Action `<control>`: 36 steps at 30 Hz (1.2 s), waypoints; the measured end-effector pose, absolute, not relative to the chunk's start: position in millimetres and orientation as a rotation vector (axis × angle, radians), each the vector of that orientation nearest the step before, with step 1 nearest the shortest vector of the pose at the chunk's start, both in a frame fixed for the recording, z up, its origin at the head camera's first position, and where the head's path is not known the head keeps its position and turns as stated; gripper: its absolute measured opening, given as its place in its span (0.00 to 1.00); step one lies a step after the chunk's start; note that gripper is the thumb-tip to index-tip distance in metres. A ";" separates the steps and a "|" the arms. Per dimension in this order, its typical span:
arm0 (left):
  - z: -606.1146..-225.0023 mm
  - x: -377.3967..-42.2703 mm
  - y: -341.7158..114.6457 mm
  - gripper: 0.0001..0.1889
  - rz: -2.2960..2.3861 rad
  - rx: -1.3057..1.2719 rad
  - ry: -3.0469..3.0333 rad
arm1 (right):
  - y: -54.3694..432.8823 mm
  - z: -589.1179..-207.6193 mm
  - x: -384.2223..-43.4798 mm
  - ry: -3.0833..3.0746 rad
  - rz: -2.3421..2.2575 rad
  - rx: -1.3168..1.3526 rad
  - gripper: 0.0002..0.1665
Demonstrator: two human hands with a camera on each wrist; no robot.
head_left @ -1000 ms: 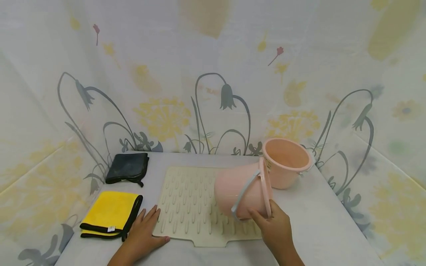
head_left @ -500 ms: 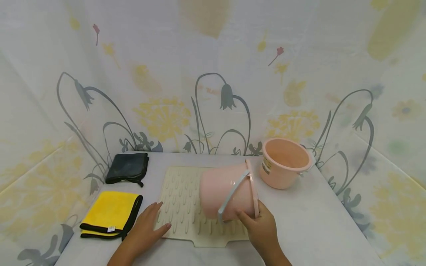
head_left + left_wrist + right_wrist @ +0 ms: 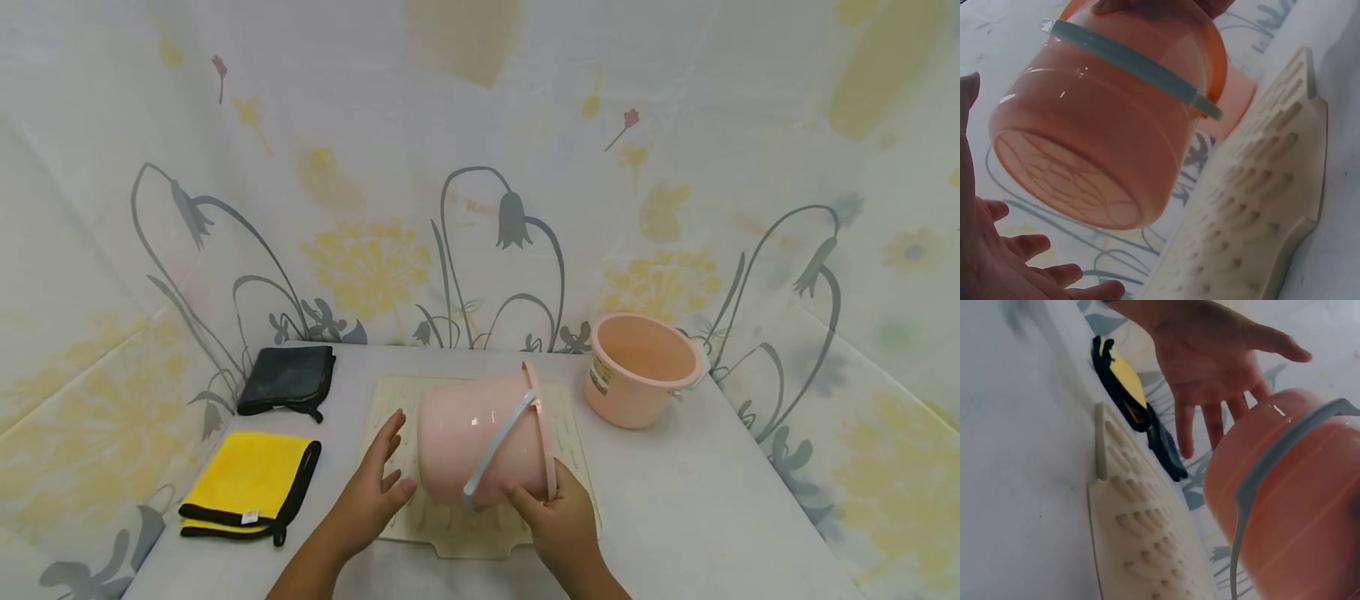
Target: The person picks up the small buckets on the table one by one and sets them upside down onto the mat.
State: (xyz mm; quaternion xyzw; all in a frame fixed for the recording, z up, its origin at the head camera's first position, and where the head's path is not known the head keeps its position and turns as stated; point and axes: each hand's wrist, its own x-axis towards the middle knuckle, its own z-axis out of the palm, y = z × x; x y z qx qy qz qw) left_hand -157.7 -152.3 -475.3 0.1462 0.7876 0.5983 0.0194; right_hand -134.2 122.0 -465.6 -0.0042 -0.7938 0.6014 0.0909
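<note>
A pink bucket [image 3: 480, 433] with a grey-blue handle [image 3: 498, 450] lies tilted on its side in the air, over a cream ridged board [image 3: 468, 533]. My right hand [image 3: 558, 517] grips its rim, thumb on the outer wall. The mouth faces right and the base faces left. My left hand [image 3: 371, 492] is raised beside the base with fingers spread, holding nothing. In the left wrist view the ringed underside of the bucket [image 3: 1066, 178] faces the left palm, with a gap between. The right wrist view shows the left palm [image 3: 1210, 362] turned toward the bucket.
A second, peach-pink bucket [image 3: 633, 408] stands upright at the back right. On the left lie a folded yellow cloth [image 3: 251, 475] with black edging and a folded dark cloth [image 3: 288, 379] behind it. Flower-patterned fabric [image 3: 480, 208] surrounds the white table [image 3: 712, 517].
The held bucket has moved left across the board, carried by my right hand. My left hand has risen from the board's left edge and shifted right toward the base.
</note>
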 end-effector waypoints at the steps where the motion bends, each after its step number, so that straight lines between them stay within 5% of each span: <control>1: -474.9 -158.6 -150.1 0.46 1.888 0.461 2.430 | 120.5 -466.4 -133.8 -2.345 1.807 -0.002 0.29; 14: -476.2 -162.3 -137.1 0.55 2.026 0.407 2.344 | 100.4 -473.3 -129.6 -2.226 2.057 0.008 0.32; 36: -484.9 -176.0 -139.4 0.53 2.195 0.556 2.215 | 96.0 -479.3 -129.8 -2.202 2.109 0.132 0.26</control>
